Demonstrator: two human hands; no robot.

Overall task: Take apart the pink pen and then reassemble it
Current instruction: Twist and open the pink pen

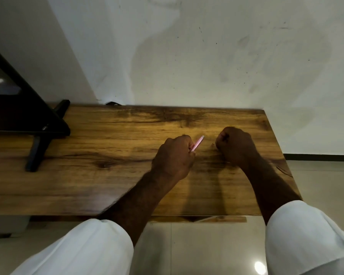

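My left hand point(175, 155) grips the pink pen point(198, 143) over the wooden table point(107, 175). The pen's free end sticks out up and to the right from between the fingers; its lower part is hidden inside the fist. My right hand point(235, 144) rests on the table just right of the pen, fingers curled into a fist. A tiny dark bit point(213, 144) lies on the wood beside its knuckles. Whether the right fist holds a pen part is hidden.
A black stand with angled legs point(38, 133) occupies the table's left part. A white wall runs along the table's far edge. The table's right edge point(280, 147) drops to a tiled floor close to my right hand.
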